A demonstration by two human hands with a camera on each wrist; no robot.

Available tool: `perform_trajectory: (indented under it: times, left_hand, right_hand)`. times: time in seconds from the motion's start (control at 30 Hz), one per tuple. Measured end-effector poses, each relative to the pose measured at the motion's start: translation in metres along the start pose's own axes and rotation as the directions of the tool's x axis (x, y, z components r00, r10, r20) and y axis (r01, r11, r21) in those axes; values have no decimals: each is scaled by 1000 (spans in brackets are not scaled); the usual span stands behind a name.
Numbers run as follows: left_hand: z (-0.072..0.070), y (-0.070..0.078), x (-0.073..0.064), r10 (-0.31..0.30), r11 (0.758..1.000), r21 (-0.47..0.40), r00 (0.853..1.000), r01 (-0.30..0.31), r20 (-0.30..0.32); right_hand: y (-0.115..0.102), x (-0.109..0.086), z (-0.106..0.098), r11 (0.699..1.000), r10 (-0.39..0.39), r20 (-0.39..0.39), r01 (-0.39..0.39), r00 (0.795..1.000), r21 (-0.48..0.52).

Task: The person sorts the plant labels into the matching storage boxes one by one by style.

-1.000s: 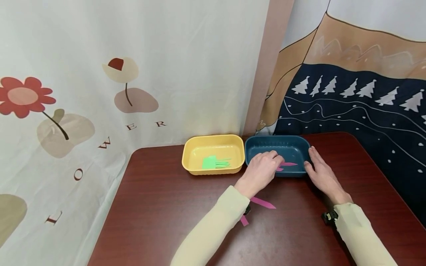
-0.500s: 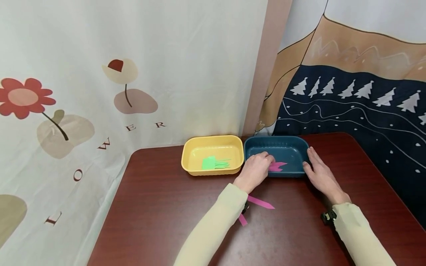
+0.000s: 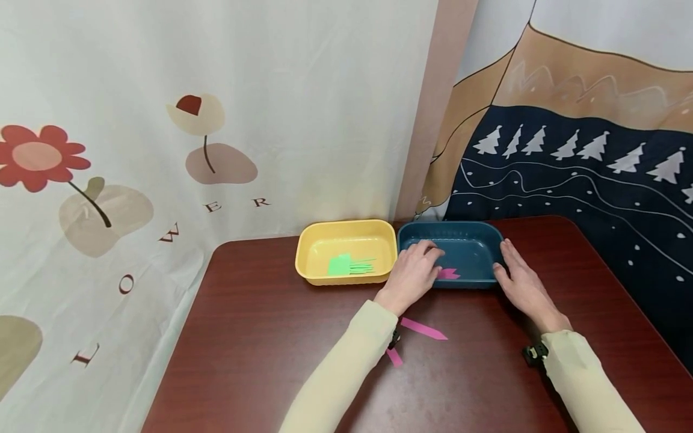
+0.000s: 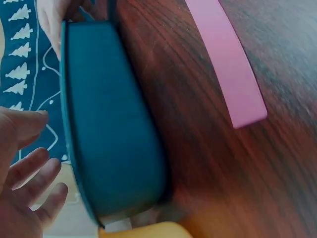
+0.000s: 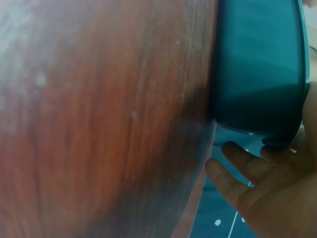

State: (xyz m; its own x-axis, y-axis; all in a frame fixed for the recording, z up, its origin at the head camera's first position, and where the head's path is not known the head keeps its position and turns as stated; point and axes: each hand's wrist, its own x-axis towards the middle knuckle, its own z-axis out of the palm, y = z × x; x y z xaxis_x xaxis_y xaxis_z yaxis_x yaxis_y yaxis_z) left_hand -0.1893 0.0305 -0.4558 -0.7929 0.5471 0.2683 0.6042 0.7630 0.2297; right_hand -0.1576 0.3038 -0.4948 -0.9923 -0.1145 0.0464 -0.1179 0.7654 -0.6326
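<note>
In the head view, a dark blue plastic basin (image 3: pixel 468 255) stands at the back of the table. Pink paper strips with pointed ends (image 3: pixel 449 274) lie inside it, partly hidden by my left hand (image 3: pixel 414 273). That hand is over the basin's front left part; the left wrist view shows its fingers (image 4: pixel 34 173) spread and loosely bent, holding nothing. My right hand (image 3: pixel 525 288) rests against the basin's right end, fingers mostly straight along the rim. Its lower fingers (image 5: pixel 247 171) hang apart from the wall in the right wrist view. A pink strip (image 3: pixel 424 329) lies below my left wrist.
A yellow basin (image 3: pixel 346 281) touches the blue one on the left and holds a green piece with thin strips (image 3: pixel 341 265). Another pink strip (image 3: pixel 394 357) sticks out from under my left forearm. Printed curtains (image 3: pixel 325 120) hang behind the brown table (image 3: pixel 243 337).
My left hand has drawn back left and let go of the pink paper strips, which now lie in the blue basin. The right hand has stayed at the basin's end.
</note>
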Motion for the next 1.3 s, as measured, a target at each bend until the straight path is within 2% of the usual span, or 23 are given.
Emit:
perform_trajectory:
  times: [0.27,0.43,0.6,0.77,0.9,1.07,1.3]
  left_hand:
    - [-24,-8,-20,54,998,-20,997,-55,-54]
    - [-45,-15,-36,106,994,-21,994,-107,-33]
    - [-58,-22,-54,198,980,-1,980,-198,-23]
    - [-62,-29,-74,265,964,31,964,-265,2]
    - [-62,-33,-90,292,954,57,956,-294,39]
    - [-58,-37,-108,316,947,27,945,-319,90]
    - [-52,-44,-126,374,924,29,917,-382,138]
  right_hand:
    - [-1,0,-1,1000,4,4,-4,1000,-4]
    - [0,-1,-1,1000,8,10,-8,1000,-8]
    - [2,-2,-1,1000,7,7,-7,1000,-11]
    - [1,-1,0,1000,-5,5,5,1000,-8]
    - [0,0,0,1000,-5,9,5,1000,-9]
    - [0,1,0,1000,-5,10,5,1000,-16]
    - [0,1,0,1000,-3,16,3,1000,-12]
